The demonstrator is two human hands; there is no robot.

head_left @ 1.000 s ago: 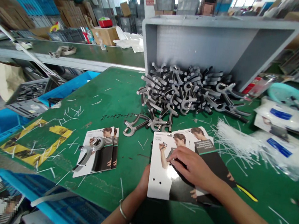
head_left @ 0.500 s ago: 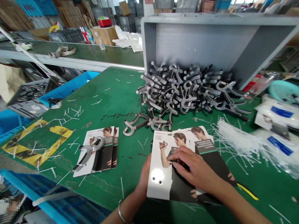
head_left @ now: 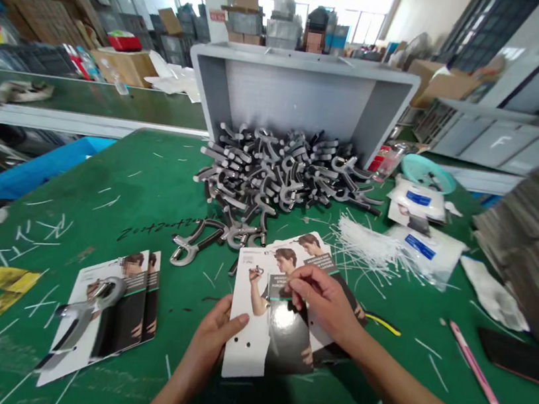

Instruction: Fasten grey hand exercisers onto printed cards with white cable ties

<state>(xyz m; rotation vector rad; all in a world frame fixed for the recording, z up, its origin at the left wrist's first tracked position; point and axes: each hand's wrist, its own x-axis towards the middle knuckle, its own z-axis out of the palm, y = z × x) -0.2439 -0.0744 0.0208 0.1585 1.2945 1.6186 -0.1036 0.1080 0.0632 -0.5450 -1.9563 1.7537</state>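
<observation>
My left hand (head_left: 213, 334) grips the left edge of a printed backing card (head_left: 255, 334) near the table's front edge, thumb on top by two punched holes. My right hand (head_left: 323, 300) pinches the card's upper middle, fingers curled on it. More cards lie under it, fanned to the right. Just beyond lies a big pile of grey and black hand grippers (head_left: 278, 173), with one loose hand gripper (head_left: 197, 238) nearest my left hand. At the left sits a small stack of cards topped by a mounted hand gripper (head_left: 83, 316).
A grey crate (head_left: 299, 96) lies on its side behind the pile. White cable ties (head_left: 369, 243), plastic bags (head_left: 419, 243), a teal bowl (head_left: 426, 174), a pink pen (head_left: 472, 364) and a tall card stack (head_left: 538, 253) fill the right. A person stands behind the crate. Blue bins sit left.
The view has swung right and nearer. My left hand has come up round the card's left edge with its thumb on top; my right hand has slid up the card.
</observation>
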